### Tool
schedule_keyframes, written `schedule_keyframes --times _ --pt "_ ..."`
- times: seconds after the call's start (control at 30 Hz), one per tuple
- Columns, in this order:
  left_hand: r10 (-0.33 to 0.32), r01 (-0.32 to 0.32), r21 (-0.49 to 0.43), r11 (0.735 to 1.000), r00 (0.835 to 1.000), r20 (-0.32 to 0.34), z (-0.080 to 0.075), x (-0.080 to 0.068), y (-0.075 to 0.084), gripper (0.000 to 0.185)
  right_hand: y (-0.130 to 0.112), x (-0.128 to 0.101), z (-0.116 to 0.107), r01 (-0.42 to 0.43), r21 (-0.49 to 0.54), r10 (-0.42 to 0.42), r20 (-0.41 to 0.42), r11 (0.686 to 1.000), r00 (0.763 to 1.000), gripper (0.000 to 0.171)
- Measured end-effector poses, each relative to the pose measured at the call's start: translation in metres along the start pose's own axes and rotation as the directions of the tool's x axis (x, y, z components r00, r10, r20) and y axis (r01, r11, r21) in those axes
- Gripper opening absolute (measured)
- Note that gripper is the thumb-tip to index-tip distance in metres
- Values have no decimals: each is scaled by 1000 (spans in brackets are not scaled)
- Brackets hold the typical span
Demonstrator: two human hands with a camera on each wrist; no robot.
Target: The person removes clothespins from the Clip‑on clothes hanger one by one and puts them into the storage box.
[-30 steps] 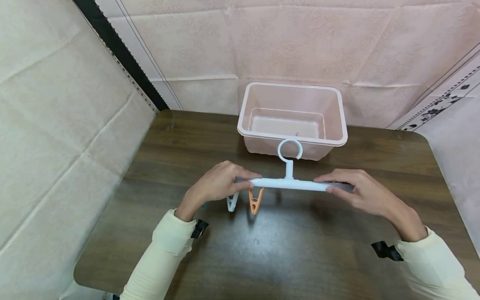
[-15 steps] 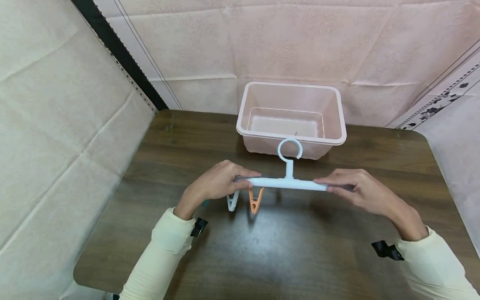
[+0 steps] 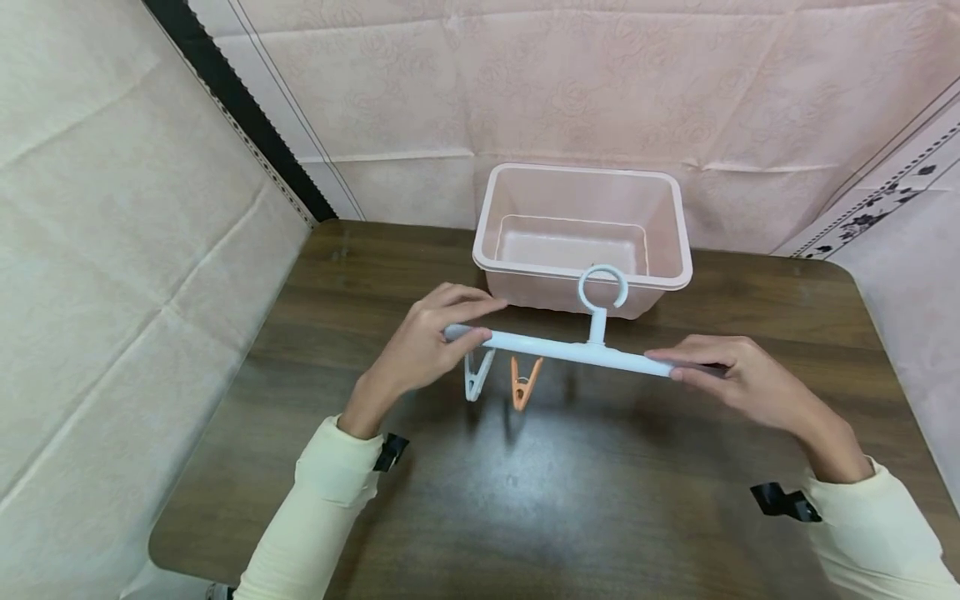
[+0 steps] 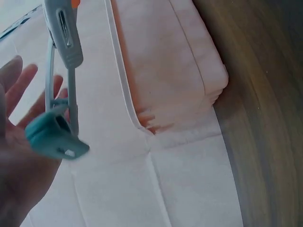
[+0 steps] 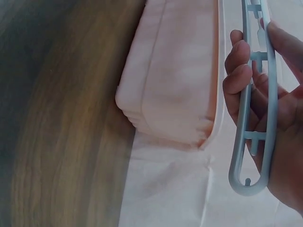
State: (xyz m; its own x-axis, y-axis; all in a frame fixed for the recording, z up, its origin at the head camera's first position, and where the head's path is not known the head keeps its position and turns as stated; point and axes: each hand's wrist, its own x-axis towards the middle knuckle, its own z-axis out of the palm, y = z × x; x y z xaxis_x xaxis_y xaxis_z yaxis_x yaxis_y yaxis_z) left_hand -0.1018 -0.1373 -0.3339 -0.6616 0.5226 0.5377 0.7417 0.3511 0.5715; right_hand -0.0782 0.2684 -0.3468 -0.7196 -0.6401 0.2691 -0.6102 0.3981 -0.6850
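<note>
A light-blue clip hanger (image 3: 558, 347) with a round hook is held level above the table. My right hand (image 3: 738, 379) grips its right end, fingers curled round the bar in the right wrist view. My left hand (image 3: 427, 337) is at the other end, fingers extended and apart from the bar, thumb against or just beside it. From the bar hang a pale grey clip (image 3: 477, 377) and an orange clip (image 3: 524, 385). In the left wrist view a teal clip (image 4: 57, 136) is at the hanger's end, beyond the grey clip; the left hand hides it from the head view.
A pink plastic bin (image 3: 513, 287) stands at the back of the brown wooden table (image 3: 525, 517), behind the hanger's hook. Patterned pale cloth (image 3: 360, 83) covers the wall behind and the sides.
The hanger has shifted right and tilted, its left end now higher. My left hand has loosened, its fingers lifting off the bar. My right hand has moved slightly right, still holding the hanger.
</note>
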Motion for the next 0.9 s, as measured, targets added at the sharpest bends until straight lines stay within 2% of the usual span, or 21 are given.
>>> schedule_keyframes --times 0.23,0.37,0.5,0.73,0.9 --pt "-75 73 -17 997 994 -79 -6 -5 2 49 -4 -7 -11 -22 -76 17 -60 997 998 51" --pt "-118 117 -17 993 986 -114 -10 -10 4 49 -5 -12 -13 -35 -68 29 -92 997 995 51" --pt "-167 165 -27 986 976 -138 -14 -19 4 58 -6 -15 -16 -35 -55 29 -109 998 994 51" --pt "-252 244 -65 968 952 -172 -17 -31 9 82 -5 -20 -22 -4 -78 -6 -118 997 993 55" --pt "-313 301 -89 949 930 -191 -17 -38 12 91 -6 -20 -21 -16 -47 10 -111 999 994 52"
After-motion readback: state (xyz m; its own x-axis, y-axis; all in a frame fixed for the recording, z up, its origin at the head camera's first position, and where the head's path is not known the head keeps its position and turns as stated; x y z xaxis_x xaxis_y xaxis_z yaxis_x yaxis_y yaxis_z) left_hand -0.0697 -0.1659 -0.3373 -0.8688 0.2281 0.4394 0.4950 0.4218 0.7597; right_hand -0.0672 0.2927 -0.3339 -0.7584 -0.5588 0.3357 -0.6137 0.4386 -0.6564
